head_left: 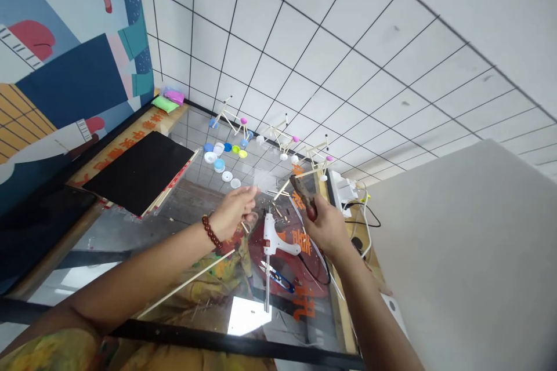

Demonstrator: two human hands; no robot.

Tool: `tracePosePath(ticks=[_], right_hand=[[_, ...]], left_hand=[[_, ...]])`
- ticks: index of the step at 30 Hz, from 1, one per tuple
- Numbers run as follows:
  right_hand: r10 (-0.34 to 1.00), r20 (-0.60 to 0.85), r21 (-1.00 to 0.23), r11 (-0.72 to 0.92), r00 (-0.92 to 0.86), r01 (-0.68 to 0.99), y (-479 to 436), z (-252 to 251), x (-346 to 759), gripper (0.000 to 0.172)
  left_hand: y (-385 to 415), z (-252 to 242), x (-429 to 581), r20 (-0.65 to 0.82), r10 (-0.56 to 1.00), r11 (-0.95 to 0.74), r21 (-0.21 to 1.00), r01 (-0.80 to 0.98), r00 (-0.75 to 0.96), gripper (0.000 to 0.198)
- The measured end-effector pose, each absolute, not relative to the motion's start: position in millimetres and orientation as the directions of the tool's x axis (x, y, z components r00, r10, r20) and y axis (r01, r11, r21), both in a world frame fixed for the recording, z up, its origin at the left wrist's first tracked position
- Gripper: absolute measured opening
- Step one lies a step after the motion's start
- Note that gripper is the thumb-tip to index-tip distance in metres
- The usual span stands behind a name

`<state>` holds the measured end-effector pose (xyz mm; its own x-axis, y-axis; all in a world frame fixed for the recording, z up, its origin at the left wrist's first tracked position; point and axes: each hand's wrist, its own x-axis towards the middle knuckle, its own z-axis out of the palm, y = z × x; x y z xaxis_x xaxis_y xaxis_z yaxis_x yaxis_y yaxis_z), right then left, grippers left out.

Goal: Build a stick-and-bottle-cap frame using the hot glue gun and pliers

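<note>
My right hand (pixel 326 226) is closed around a pair of pliers (pixel 301 194) with dark, rusty-looking jaws and a bit of red handle. A short pale wooden stick (pixel 282 190) is by the jaws; I cannot tell whether they grip it. My left hand (pixel 237 211) is to the left, fingers pinched together; what they hold, if anything, is hidden. A white hot glue gun (pixel 270 236) rests on the glass tabletop between my hands, nozzle pointing away. Near its grip are blue-handled snips (pixel 278 277). A long thin stick (pixel 187 283) lies under my left forearm.
Several coloured bottle caps (pixel 219 165) lie at the back. Behind them stand stick frames (pixel 278 134) with caps and pink balls. A black board (pixel 143 171) is at left, beside bags of clay (pixel 167 101). A power strip (pixel 343 188) and cables line the right edge.
</note>
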<state>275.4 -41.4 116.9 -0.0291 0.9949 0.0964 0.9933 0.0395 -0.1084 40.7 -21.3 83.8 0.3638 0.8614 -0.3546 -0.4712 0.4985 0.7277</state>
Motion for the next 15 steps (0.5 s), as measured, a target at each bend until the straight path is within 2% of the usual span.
tracePosePath(ticks=[3, 6, 8, 11, 13, 15], right_hand=[[0.988, 0.128, -0.089, 0.096, -0.084, 0.991, -58, 115, 262, 0.006], [0.987, 0.126, -0.136, 0.117, -0.100, 0.984, -66, 111, 251, 0.008], [0.993, 0.066, -0.267, 0.111, -0.096, 0.957, -70, 109, 247, 0.011], [0.953, -0.186, -0.637, 0.069, -0.240, 0.767, -78, 112, 242, 0.015], [0.854, -0.325, -0.818, -0.039, -0.406, 0.574, -84, 116, 241, 0.011], [0.815, -0.365, -0.866, -0.120, -0.449, 0.486, -89, 121, 241, 0.011]], left_hand=[[-13, 83, 36, -0.258, 0.887, 0.410, 0.822, -0.395, 0.384, 0.047], [-13, 78, 35, -0.098, 0.878, 0.202, 0.963, -0.177, 0.469, 0.035], [-14, 75, 34, 0.039, 0.881, -0.009, 0.998, -0.066, 0.472, 0.025], [-8, 70, 30, 0.244, 0.896, -0.272, 0.962, 0.023, 0.372, 0.030], [-1, 68, 26, 0.252, 0.923, -0.268, 0.963, 0.016, 0.292, 0.029], [5, 67, 24, 0.095, 0.956, -0.074, 0.994, -0.083, 0.277, 0.031]])
